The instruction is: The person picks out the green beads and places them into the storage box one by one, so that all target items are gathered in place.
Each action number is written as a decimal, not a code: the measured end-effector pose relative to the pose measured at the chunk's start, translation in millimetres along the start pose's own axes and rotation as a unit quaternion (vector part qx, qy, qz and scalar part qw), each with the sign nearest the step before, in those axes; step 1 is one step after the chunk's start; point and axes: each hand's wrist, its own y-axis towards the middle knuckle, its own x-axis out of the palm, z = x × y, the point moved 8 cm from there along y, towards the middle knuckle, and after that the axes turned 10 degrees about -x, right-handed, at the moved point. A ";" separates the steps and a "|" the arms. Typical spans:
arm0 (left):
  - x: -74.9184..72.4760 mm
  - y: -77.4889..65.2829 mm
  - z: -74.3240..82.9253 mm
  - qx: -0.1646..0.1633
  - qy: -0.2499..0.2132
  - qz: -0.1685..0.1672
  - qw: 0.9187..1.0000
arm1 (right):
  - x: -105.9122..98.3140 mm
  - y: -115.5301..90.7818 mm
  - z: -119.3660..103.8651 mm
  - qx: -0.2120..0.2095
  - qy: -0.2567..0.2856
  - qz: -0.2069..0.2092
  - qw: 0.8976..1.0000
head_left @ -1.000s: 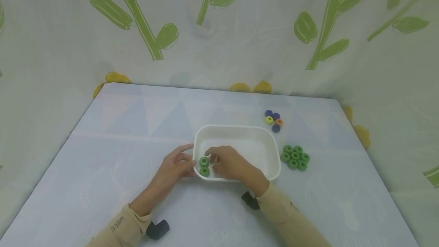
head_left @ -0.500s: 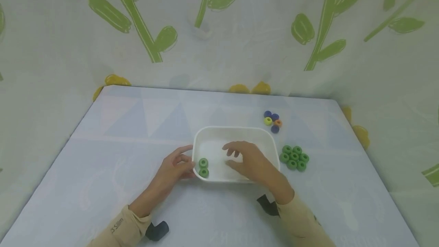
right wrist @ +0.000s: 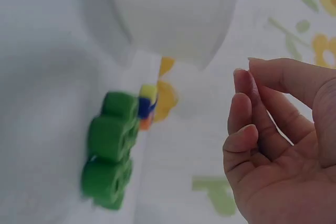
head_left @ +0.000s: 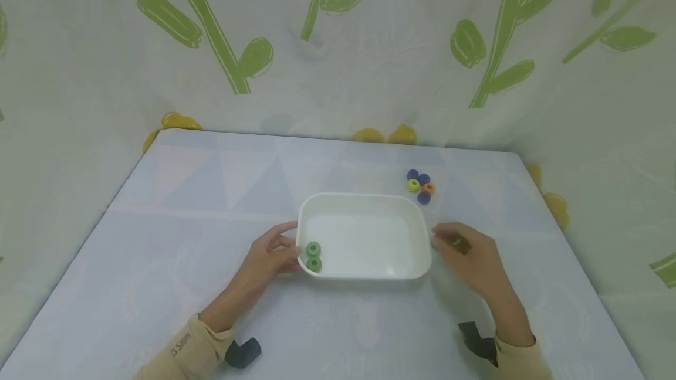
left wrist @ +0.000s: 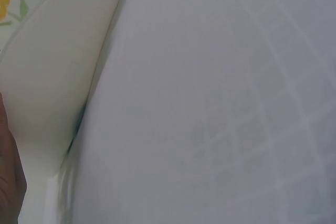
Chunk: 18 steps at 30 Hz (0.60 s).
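A white rectangular tray (head_left: 369, 239) stands mid-table, two green ring-shaped beads (head_left: 314, 256) in its near left corner. My left hand (head_left: 276, 253) holds the tray's left end, thumb at the rim; part of that hand (left wrist: 9, 166) edges into the left wrist view beside the tray's outer wall (left wrist: 58, 72). Right of the tray, my right hand (head_left: 470, 254) hovers over a cluster of green beads (right wrist: 113, 145), mostly hidden beneath it in the head view. Seen from the right wrist, its fingers (right wrist: 244, 140) bend loosely, thumb near the index finger, nothing between them.
Behind the tray's right end lies a small group of blue, yellow and orange beads (head_left: 421, 186). A dark strap piece (head_left: 243, 353) shows under the left sleeve and another dark strap piece (head_left: 477, 342) by the right. A curtain with printed leaves (head_left: 369, 63) hangs behind the table.
My right hand has left the green beads in the tray's left corner and moved right, past the tray's edge, over the green cluster. My left hand has stayed on the tray.
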 end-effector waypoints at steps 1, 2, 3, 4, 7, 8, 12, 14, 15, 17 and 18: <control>0.0 0.0 0.0 0.000 0.000 0.000 1.000 | -3.0 -3.1 5.7 0.001 -0.001 0.008 1.000; -0.2 0.2 -0.1 -0.001 -0.001 0.001 1.000 | -5.6 -6.2 11.6 0.005 -0.003 0.014 1.000; -0.3 0.2 0.1 -0.001 0.000 0.001 1.000 | -7.3 -9.1 17.6 0.009 -0.009 0.018 1.000; -0.4 0.3 -0.1 -0.002 -0.001 0.002 1.000 | -8.7 -12.0 23.9 0.017 -0.018 0.019 1.000; -0.3 0.3 -0.3 -0.003 -0.003 0.003 1.000 | -11.1 -20.3 42.0 0.048 -0.044 0.016 0.998; -0.5 0.4 -0.4 -0.004 -0.002 0.003 1.000 | -11.6 -22.9 47.3 0.061 -0.048 0.015 0.997; -1.2 0.2 0.3 -0.004 -0.001 0.006 1.000 | -11.1 -30.9 62.4 0.099 -0.046 0.001 0.994; -1.2 -0.1 0.5 -0.004 0.000 0.005 1.000 | -10.4 -33.4 67.0 0.109 -0.042 -0.003 0.993; -1.2 -0.1 0.5 -0.003 0.000 0.005 1.000 | -10.3 -34.4 68.7 0.112 -0.043 -0.004 0.993; -1.1 -0.1 0.5 -0.003 0.002 0.004 1.000 | -10.0 -36.3 71.9 0.115 -0.043 -0.002 0.992; -1.1 -0.3 0.1 -0.003 0.003 0.004 1.000 | -9.7 -37.1 73.0 0.115 -0.043 -0.001 0.992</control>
